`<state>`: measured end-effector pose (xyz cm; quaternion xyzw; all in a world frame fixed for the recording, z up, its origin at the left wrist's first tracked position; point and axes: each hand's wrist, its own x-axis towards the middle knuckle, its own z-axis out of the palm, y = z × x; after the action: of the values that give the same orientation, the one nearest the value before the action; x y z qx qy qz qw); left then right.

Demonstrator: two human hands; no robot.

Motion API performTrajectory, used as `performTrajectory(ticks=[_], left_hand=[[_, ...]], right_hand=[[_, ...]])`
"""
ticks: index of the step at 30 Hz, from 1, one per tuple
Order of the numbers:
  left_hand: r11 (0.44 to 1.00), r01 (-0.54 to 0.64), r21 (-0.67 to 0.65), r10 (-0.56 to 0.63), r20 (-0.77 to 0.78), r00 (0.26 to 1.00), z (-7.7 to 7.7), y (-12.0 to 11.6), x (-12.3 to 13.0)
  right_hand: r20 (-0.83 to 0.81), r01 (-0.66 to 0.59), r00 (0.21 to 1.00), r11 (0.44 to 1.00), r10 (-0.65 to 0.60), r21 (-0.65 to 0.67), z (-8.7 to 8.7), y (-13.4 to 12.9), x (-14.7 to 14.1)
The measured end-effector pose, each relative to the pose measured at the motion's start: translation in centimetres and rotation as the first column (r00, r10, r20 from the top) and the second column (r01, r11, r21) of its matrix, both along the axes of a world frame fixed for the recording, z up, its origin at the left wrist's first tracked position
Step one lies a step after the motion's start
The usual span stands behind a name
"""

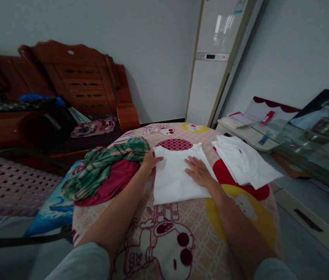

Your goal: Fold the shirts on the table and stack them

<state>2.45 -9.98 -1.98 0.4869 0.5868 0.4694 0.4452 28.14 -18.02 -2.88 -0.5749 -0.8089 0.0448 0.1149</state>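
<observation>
Presently: folded white shirt (171,186) on bench (211,245).
Left hand (150,160) at its edge, grip unclear; right hand (199,171) spread flat atop, grasping nothing.

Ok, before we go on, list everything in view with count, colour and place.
White garment: 1, white, mid-table under the hands
Clothes pile: 1, white, table's right side
Plaid cloth: 1, green, table's left side
Plain cloth: 1, dark red, beneath the plaid one
Tablecloth: 1, pinkish with cartoon prints, over the table
Wooden seating: count unclear, reddish brown, back left
Flowered cloth: 1, pinkish, on the seating
Woven chair: 1, pink, left
Tall appliance: 1, white, back corner
Papers: several, mostly white, back right
Photo: 1, dark, far right
Sleeves: 2, pale, bottom edge
Left hand: 1, bare, garment's left edge
Right hand: 1, bare, flat on the garment
</observation>
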Motion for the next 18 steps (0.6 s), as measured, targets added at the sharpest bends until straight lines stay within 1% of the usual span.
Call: performTrajectory(ticks=[2,3,5,7,10,12,14,18], left_hand=[[0.998,-0.045,-0.045,0.052,0.169,0.984,-0.3,0.3,0.2],[0.996,-0.051,-0.069,0.066,0.229,0.971,-0.4,0.5,0.2],[0.995,-0.024,-0.098,0.053,0.306,0.951,-0.4,0.9,0.1],[0.993,0.026,-0.111,0.015,0.354,0.935,-0.3,1.3,0.0],[0.989,0.059,-0.138,0.001,0.397,0.918,-0.3,1.8,-0.1],[0.985,0.085,-0.148,-0.017,0.411,0.912,-0.3,2.2,-0.3],[0.983,0.119,-0.143,-0.047,0.425,0.904,-0.3,2.4,-0.4],[0.983,0.139,-0.119,-0.073,0.441,0.894,-0.5,2.7,-0.7]], right_hand=[[-0.026,-0.009,1.000,1.000,0.010,0.019,-0.3,0.1,0.1],[-0.044,-0.012,0.999,0.999,0.014,0.035,-0.4,0.2,0.2],[-0.090,0.011,0.996,0.997,-0.004,0.075,-0.9,0.4,0.6],[-0.135,0.111,0.986,0.988,-0.096,0.109,-1.2,0.9,1.2],[-0.154,0.310,0.944,0.945,-0.293,0.106,-1.3,1.9,2.4],[-0.129,0.381,0.920,0.922,-0.371,0.065,-0.8,2.9,3.2],[-0.109,0.416,0.904,0.909,-0.412,0.014,0.1,4.3,3.8],[-0.176,0.477,0.859,0.876,-0.482,-0.069,1.7,7.5,4.7]])
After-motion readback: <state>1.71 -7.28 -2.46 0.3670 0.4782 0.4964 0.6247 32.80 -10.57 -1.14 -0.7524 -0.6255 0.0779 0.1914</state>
